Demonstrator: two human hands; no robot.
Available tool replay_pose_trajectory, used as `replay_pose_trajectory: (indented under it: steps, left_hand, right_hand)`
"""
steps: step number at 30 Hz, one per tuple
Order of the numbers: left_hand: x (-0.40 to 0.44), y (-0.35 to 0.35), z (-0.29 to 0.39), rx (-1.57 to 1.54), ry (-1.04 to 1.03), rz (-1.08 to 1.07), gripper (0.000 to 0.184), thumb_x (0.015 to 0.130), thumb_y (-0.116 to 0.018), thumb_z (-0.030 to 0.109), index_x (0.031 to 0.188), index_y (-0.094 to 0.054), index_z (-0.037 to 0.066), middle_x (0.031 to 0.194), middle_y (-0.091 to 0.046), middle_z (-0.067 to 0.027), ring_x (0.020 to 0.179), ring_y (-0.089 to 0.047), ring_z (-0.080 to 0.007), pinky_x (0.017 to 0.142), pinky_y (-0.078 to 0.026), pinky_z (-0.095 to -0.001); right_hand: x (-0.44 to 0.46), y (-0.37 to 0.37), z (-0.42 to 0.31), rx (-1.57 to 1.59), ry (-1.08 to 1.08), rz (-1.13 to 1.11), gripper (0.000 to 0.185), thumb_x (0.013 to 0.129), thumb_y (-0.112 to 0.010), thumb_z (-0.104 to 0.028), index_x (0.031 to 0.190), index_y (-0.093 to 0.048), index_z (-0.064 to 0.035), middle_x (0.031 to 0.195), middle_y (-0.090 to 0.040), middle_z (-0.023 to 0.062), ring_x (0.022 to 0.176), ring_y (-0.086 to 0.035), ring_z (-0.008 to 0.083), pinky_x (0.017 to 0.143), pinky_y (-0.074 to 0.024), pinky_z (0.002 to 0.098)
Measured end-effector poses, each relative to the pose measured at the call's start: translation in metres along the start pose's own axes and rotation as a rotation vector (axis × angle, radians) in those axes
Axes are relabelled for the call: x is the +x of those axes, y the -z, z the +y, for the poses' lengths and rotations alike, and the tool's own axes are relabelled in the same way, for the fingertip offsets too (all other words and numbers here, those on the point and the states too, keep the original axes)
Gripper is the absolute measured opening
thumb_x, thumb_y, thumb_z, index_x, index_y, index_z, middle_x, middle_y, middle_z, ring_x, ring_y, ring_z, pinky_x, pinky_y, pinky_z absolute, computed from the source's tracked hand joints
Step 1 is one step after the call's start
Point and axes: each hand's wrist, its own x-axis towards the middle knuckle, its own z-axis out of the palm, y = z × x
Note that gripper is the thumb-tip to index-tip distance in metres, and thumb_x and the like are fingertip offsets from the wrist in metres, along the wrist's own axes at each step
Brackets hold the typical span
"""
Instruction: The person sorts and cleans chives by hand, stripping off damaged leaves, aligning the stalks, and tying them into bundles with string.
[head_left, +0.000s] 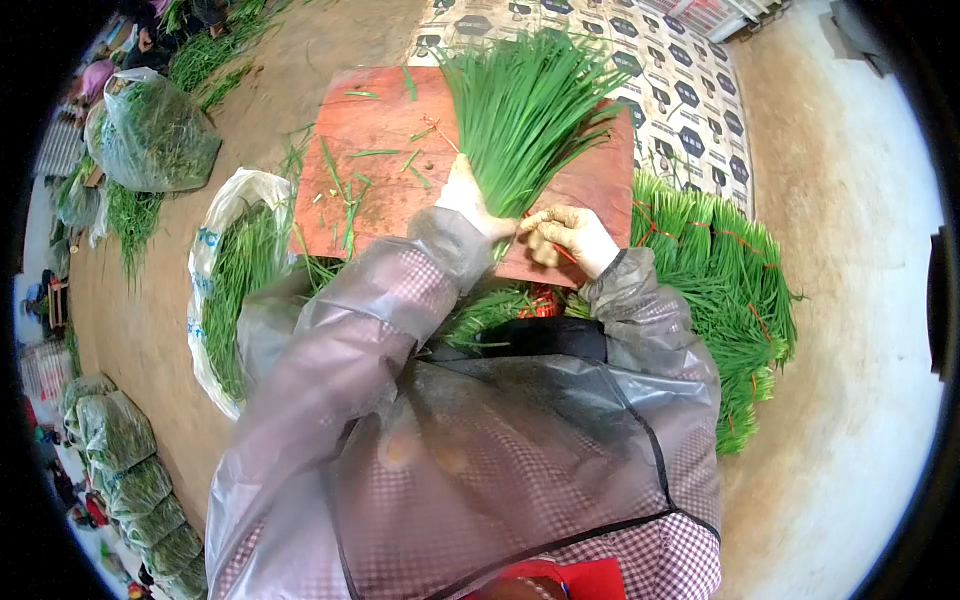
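Upper centre of the frame: I view the left hand closed around the lower stems of a green bundle above the red desk; the right hand pinches an orange tie beside them.

Upper left: a translucent plastic bag filled with greens stands on the brown floor; loose greens lie strewn beyond it. Lower left: a row of stuffed bags. Upper right: a pale sheet printed with dark hexagons, near a white slatted object. Far right: a whitish surface.
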Motion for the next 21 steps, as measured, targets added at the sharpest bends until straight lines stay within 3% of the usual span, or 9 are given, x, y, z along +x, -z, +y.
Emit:
replay_pose_trajectory:
  steps: [5, 8, 11, 14, 21]
  left_hand:
    - [0.012, 0.003, -0.015, -0.106, -0.064, -0.106, 0.12, 0.048, -0.087, 0.042, 0.136, -0.024, -0.01, 0.122, -0.053, -0.0263, 0.116, -0.053, -0.0341, 0.098, -0.044, -0.0383]
    - [0.007, 0.02, 0.011, 0.121, 0.124, -0.171, 0.12, 0.047, -0.087, 0.04, 0.136, -0.025, -0.01, 0.118, -0.054, -0.0263, 0.115, -0.053, -0.0338, 0.097, -0.044, -0.0384]
    - [0.005, 0.019, 0.01, 0.259, 0.056, -0.091, 0.117, 0.049, -0.086, 0.038, 0.136, -0.025, -0.011, 0.117, -0.054, -0.0264, 0.112, -0.054, -0.035, 0.097, -0.044, -0.0382]
    - [0.008, 0.005, -0.007, 0.001, 0.051, -0.136, 0.118, 0.051, -0.083, 0.038, 0.138, -0.021, -0.012, 0.12, -0.05, -0.0285, 0.114, -0.052, -0.0363, 0.1, -0.042, -0.0383]
    - [0.006, 0.008, 0.002, 0.102, 0.083, -0.153, 0.119, 0.054, -0.081, 0.037, 0.14, -0.015, -0.013, 0.127, -0.043, -0.0299, 0.12, -0.047, -0.0366, 0.103, -0.039, -0.0382]
  right_hand:
    - [0.007, -0.015, -0.009, 0.044, 0.104, 0.016, 0.026, 0.093, -0.053, -0.01, 0.113, -0.059, 0.0049, 0.096, -0.066, 0.011, 0.084, -0.063, 0.0154, 0.079, -0.0505, 0.0273]
    - [0.015, -0.01, -0.005, -0.193, 0.152, 0.07, 0.023, 0.095, -0.053, -0.014, 0.104, -0.062, 0.0052, 0.088, -0.067, 0.0087, 0.073, -0.062, 0.0132, 0.069, -0.0514, 0.0257]
    - [0.015, -0.003, 0.003, -0.242, 0.161, 0.059, 0.022, 0.096, -0.051, -0.014, 0.1, -0.062, 0.005, 0.083, -0.066, 0.0077, 0.069, -0.062, 0.0129, 0.065, -0.0509, 0.0256]
    - [0.002, 0.007, 0.007, -0.244, 0.09, 0.053, 0.023, 0.097, -0.05, -0.015, 0.097, -0.062, 0.0046, 0.08, -0.065, 0.0074, 0.067, -0.061, 0.0129, 0.062, -0.0505, 0.0264]
    - [-0.032, 0.021, 0.021, -0.361, -0.071, 0.045, 0.022, 0.097, -0.05, -0.015, 0.092, -0.063, 0.002, 0.069, -0.06, 0.0022, 0.058, -0.052, 0.0085, 0.053, -0.0414, 0.0222]
